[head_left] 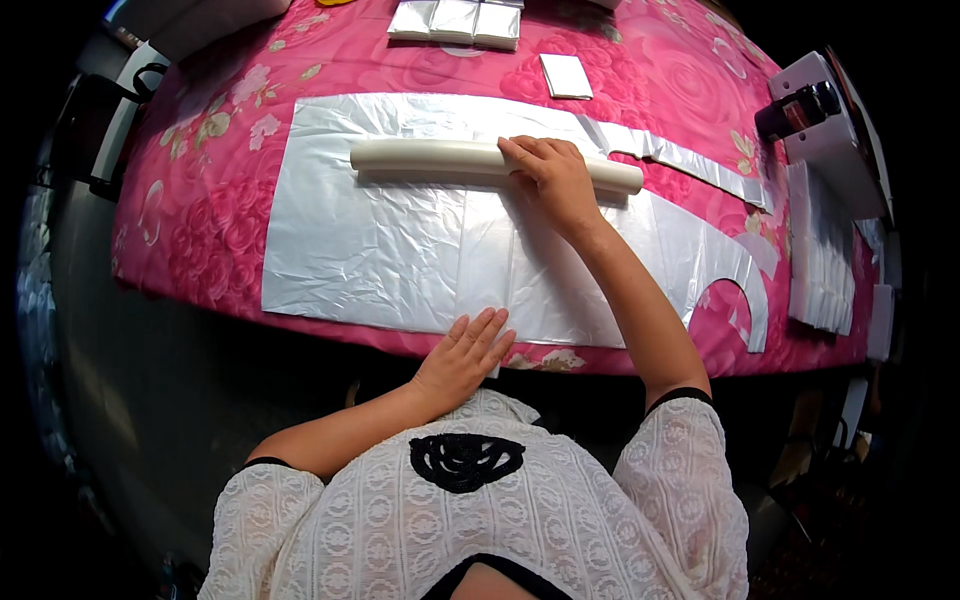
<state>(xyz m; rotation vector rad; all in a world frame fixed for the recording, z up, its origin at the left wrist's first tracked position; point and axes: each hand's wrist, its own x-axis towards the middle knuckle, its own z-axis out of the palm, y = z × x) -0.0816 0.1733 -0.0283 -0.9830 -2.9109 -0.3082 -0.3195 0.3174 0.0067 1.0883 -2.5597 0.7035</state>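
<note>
A thin, shiny white plastic apron (400, 260) lies spread across the table, wrinkled at its left part. Its right end narrows to a curved cutout and straps. Across its far half rests a long cream-white tube (430, 155), lying nearly left to right. My right hand (552, 175) is closed over the tube right of its middle, thumb on the near side. At the apron's near edge my left hand (465, 355) lies flat with fingers stretched out, pressing on the plastic and holding nothing.
A pink flowered tablecloth (215, 215) covers the table. At the far side are stacks of folded silvery packets (455, 22) and one single folded packet (566, 76). Along the right edge stand a white box (825, 160), a dark bottle (797, 112) and a pile of clear plastic sleeves (820, 260).
</note>
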